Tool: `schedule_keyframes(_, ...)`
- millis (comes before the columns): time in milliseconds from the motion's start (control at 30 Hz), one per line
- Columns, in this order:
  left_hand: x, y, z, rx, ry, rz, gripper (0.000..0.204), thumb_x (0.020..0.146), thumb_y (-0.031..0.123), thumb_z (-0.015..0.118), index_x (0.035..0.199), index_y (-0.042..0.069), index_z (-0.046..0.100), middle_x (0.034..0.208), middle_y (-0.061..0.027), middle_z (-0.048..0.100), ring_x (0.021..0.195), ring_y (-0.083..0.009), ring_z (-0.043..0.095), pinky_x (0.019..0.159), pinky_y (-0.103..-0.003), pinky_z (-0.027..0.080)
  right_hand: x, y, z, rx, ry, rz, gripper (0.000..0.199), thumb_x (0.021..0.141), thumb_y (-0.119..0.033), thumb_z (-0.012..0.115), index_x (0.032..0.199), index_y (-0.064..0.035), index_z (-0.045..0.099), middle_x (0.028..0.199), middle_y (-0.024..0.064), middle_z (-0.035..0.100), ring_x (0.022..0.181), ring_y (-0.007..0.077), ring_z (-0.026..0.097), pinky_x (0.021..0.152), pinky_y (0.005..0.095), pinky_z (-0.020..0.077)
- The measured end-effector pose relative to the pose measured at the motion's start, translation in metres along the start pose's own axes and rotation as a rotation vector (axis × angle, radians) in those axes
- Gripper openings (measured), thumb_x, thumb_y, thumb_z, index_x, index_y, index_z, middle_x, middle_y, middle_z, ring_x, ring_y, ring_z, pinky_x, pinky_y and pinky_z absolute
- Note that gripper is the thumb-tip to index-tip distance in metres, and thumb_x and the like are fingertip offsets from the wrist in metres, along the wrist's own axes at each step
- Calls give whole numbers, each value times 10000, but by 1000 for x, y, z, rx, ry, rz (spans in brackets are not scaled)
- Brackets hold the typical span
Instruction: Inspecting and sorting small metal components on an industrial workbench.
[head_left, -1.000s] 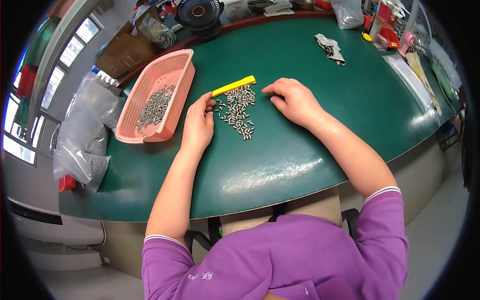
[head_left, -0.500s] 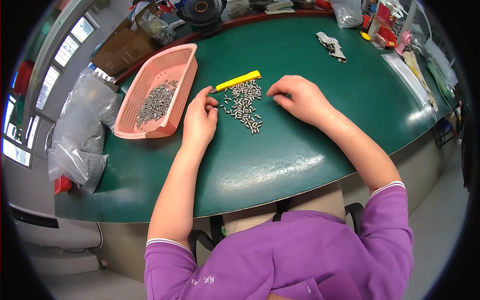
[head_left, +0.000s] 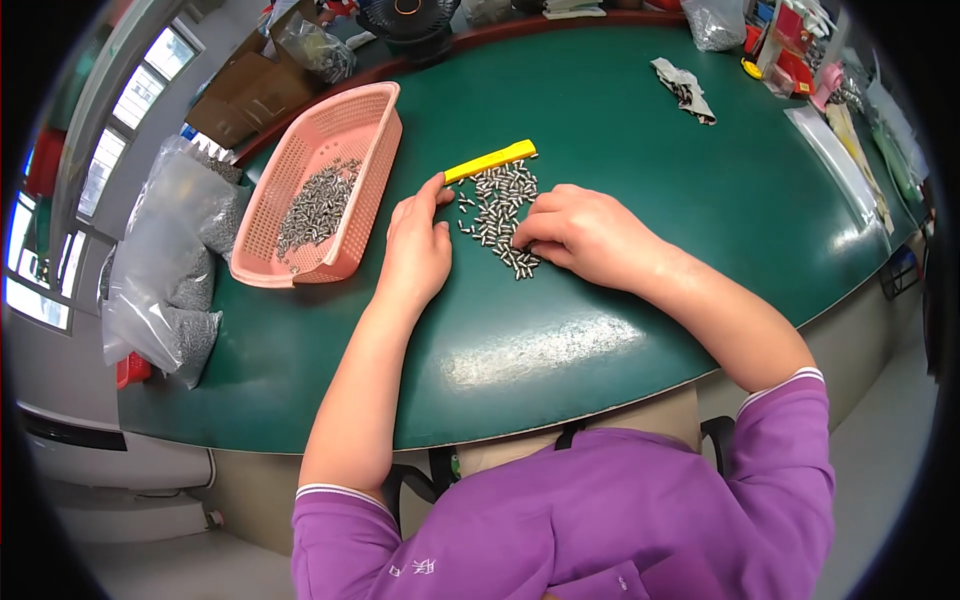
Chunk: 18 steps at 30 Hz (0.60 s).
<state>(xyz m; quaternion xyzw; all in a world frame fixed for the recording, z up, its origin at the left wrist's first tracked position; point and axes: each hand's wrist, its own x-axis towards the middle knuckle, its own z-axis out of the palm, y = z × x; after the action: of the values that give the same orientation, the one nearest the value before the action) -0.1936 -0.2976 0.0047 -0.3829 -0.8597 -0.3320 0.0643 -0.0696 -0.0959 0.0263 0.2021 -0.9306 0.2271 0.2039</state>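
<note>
Green tabletop (head_left: 700, 230): small metal pins (head_left: 497, 212) heaped below yellow strip (head_left: 490, 161), pink basket (head_left: 320, 185) left. Since a second ago I see my right hand (head_left: 585, 235) has slid onto the heap, fingers curled, sorting onward; left hand (head_left: 418, 245) flat, open beside it.

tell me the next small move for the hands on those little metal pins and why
Probably the right hand should draw a few metal pins out of the loose pile: its fingertips already rest on the pile's edge, while the left hand lies flat beside it, near the yellow bar.
</note>
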Motion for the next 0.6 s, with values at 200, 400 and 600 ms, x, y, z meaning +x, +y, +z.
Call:
schedule_keyframes(200, 3, 0, 3, -45, 14, 86, 519, 846, -88, 441, 1345, 38, 370, 1226, -124, 552, 1157, -259, 509, 1013, -348, 382, 0, 10, 6, 23, 26, 10, 136, 748, -97, 669, 883, -110, 662, 832, 40, 600, 832, 249, 560, 748, 364, 485)
schedule_keyframes(400, 4, 4, -4, -474, 229, -174, 360, 878, -58, 397, 1234, -17, 430, 1039, -100, 565, 897, -134, 551, 817, -258, 460, -2, 12, 8, 35, 28, 24, 124, 758, -94, 660, 882, -102, 657, 836, 46, 604, 838, 257, 562, 755, 372, 481)
schedule_keyframes(600, 1, 1, -9, -463, 260, -243, 321, 885, -34, 414, 1204, -17, 441, 1007, -68, 534, 843, -109, 528, 755, -228, 447, -2, 12, 8, 104, 62, 67, 129, 761, -83, 662, 889, -90, 650, 848, 59, 614, 857, 264, 573, 769, 373, 481)
